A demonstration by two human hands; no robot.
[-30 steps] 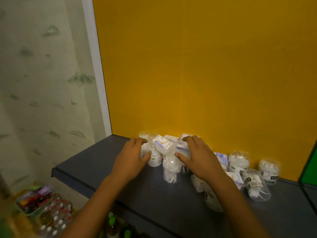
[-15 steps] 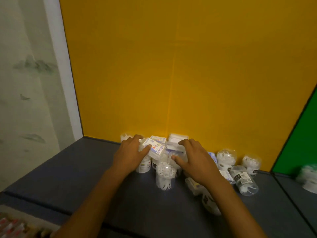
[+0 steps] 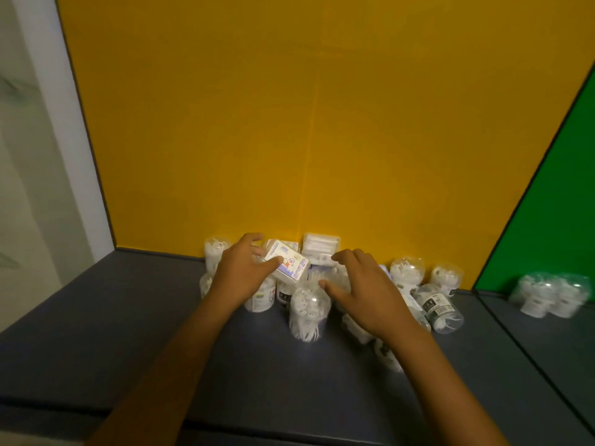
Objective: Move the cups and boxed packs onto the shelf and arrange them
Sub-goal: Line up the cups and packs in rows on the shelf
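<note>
Shelf (image 3: 128, 333): cups and boxed packs already on it, heaped against yellow back panel (image 3: 289, 123), several cups toppled. My left hand (image 3: 240, 278) pinching printed boxed pack (image 3: 286, 263) atop heap; my right hand (image 3: 363, 291) hovering spread, holding nothing. Arranging remaining.

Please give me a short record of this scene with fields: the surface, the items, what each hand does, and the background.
surface: dark grey shelf
items: clear cups of white sticks and small boxed packs, crowded against the back wall
left hand: grips a tilted boxed pack with a printed label, thumb on its near edge
right hand: open, fingers spread above the cluster; contact cannot be told
lying cup: on its side, right of the right hand
white pack: on top of the pile at the wall
background: yellow panel, green panel at right
</note>
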